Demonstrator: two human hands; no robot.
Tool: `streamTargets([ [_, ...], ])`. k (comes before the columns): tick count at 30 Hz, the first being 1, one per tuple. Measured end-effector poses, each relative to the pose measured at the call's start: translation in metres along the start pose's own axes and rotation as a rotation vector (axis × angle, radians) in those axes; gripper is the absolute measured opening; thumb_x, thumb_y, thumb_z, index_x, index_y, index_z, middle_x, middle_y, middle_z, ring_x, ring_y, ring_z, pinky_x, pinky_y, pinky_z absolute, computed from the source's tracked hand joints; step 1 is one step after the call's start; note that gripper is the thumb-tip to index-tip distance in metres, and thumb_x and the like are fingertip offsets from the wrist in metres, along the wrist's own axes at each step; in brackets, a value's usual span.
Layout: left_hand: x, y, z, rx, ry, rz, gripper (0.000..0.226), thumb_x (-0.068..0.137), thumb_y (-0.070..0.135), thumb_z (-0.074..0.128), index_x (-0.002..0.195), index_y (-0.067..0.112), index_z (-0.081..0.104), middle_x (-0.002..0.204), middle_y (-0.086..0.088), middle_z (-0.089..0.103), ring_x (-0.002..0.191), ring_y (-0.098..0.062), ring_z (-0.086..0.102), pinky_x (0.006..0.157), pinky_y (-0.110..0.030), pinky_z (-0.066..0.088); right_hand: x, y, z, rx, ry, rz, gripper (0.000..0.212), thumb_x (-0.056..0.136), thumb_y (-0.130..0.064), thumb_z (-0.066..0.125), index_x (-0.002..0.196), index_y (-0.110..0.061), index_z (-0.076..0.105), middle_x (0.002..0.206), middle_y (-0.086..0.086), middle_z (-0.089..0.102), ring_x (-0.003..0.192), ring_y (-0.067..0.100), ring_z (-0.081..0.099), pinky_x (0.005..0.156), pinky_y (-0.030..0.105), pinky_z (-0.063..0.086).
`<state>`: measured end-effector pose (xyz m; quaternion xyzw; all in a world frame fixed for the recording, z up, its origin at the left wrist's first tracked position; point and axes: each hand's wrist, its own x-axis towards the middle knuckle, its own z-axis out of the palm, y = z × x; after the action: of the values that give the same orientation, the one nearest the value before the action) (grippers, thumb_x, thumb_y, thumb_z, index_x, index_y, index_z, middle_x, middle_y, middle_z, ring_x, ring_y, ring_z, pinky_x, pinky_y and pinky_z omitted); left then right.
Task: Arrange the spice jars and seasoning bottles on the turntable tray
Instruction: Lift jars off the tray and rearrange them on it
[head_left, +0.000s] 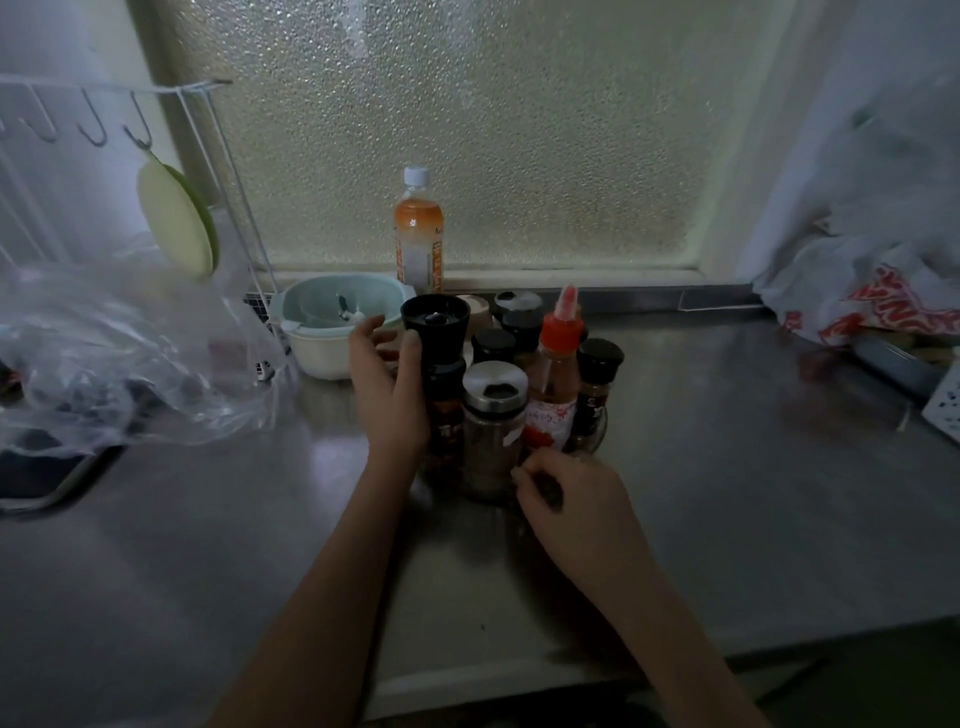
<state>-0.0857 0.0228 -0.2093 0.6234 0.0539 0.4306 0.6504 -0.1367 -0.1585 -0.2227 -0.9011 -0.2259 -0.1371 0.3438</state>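
The left hand (387, 387) is wrapping around the black grinder (439, 353) among the jars, while the right hand (569, 512), fingers curled, is touching the tray's near edge.

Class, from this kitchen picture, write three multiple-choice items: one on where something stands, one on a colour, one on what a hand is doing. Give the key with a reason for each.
1. Where does the tall drink bottle stand?
A. On the ledge by the frosted window
B. Lying in the bowl
C. In the right hand

2. What colour is the squeeze bottle's cap?
A. Green
B. Red-orange
C. White

3. What is the left hand doing?
A. Resting flat on the counter
B. Holding a plastic bag
C. Wrapped around the black grinder

Key:
1 A, it stands upright at the window's base, behind the jars.
2 B, the pointed nozzle and collar are red-orange.
3 C, thumb and fingers wrap around the grinder's body, while the right hand sits at the foot of the jar cluster.
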Motion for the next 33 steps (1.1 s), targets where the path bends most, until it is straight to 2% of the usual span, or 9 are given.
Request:
streamTargets([
  [6,0.008,0.007,-0.006,-0.147,-0.366,-0.15,0.04,0.085,0.038,0.051,0.114,0.012,0.059,0.117,-0.017,0.061,0.107,-0.017,0.06,0.09,-0.029,0.049,-0.015,-0.006,-0.019,0.068,-0.059,-0.001,0.012,0.089,-0.024,0.062,0.091,-0.02,0.072,0.086,-0.003,0.073,0.078,0.007,0.062,0.072,0.024,0.05],
  [10,0.011,0.01,-0.01,-0.194,-0.386,-0.19,0.037,0.085,0.04,0.05,0.111,0.015,0.06,0.109,-0.006,0.065,0.102,-0.013,0.063,0.084,-0.025,0.051,-0.001,0.002,-0.037,0.22,0.023,0.079,0.01,0.089,-0.026,0.063,0.089,-0.023,0.073,0.083,-0.01,0.072,0.076,0.0,0.066,0.071,0.02,0.054],
  [15,0.016,0.013,-0.01,-0.335,-0.337,-0.339,0.046,0.098,0.045,0.029,0.1,0.021,0.068,0.104,-0.003,0.071,0.104,-0.017,0.063,0.093,-0.033,0.048,0.032,0.011,-0.063,0.475,0.341,0.163,0.025,0.095,-0.017,0.053,0.077,-0.012,0.068,0.066,0.007,0.068,0.049,0.006,0.06,0.047,0.013,0.045],
  [18,0.027,0.011,-0.012,-0.258,-0.363,-0.425,0.032,0.101,0.029,0.03,0.101,0.022,0.061,0.098,0.002,0.072,0.095,-0.011,0.066,0.082,-0.028,0.053,0.059,0.014,-0.072,0.515,0.423,0.155,0.029,0.098,-0.02,0.048,0.077,-0.012,0.066,0.066,0.011,0.065,0.05,0.011,0.057,0.045,0.013,0.042],
  [22,0.055,0.009,-0.017,-0.013,-0.65,-0.402,0.033,0.094,-0.002,0.039,0.111,0.019,0.059,0.097,0.005,0.072,0.095,-0.014,0.066,0.073,-0.021,0.055,0.097,0.003,-0.078,0.515,0.488,0.037,0.026,0.096,-0.019,0.048,0.076,-0.015,0.065,0.063,0.007,0.063,0.051,0.007,0.055,0.049,0.017,0.042],
  [25,0.073,0.012,-0.014,0.059,-0.8,-0.39,0.049,0.092,-0.007,0.041,0.133,0.019,0.046,0.116,0.009,0.06,0.101,-0.001,0.063,0.078,-0.016,0.053,0.1,-0.012,-0.071,0.402,0.572,-0.126,0.018,0.091,-0.023,0.048,0.08,-0.018,0.061,0.067,-0.004,0.062,0.062,0.013,0.06,0.058,0.028,0.047],
  [28,0.079,0.015,-0.007,0.347,-0.91,-0.271,0.044,0.093,0.001,0.048,0.127,0.03,0.049,0.118,0.017,0.054,0.108,0.0,0.058,0.083,-0.008,0.047,0.078,-0.02,-0.055,0.126,0.656,-0.376,0.012,0.087,-0.022,0.053,0.08,-0.014,0.059,0.078,0.0,0.063,0.074,0.018,0.054,0.07,0.026,0.04],
  [31,0.073,0.014,-0.004,0.528,-0.874,-0.229,0.037,0.089,-0.007,0.05,0.124,0.005,0.05,0.127,-0.016,0.054,0.119,-0.031,0.05,0.096,-0.019,0.039,0.06,-0.021,-0.033,-0.191,0.631,-0.603,0.021,0.084,-0.033,0.053,0.08,-0.016,0.066,0.086,0.002,0.068,0.085,0.019,0.053,0.082,0.034,0.031],
  [33,0.066,0.008,-0.004,0.472,-0.81,-0.203,0.041,0.088,-0.014,0.046,0.129,-0.01,0.041,0.131,-0.027,0.049,0.109,-0.022,0.049,0.082,-0.002,0.04,0.056,-0.019,-0.023,-0.368,0.56,-0.611,0.029,0.083,-0.046,0.052,0.084,-0.023,0.069,0.09,-0.004,0.069,0.092,0.016,0.054,0.093,0.039,0.03],
])
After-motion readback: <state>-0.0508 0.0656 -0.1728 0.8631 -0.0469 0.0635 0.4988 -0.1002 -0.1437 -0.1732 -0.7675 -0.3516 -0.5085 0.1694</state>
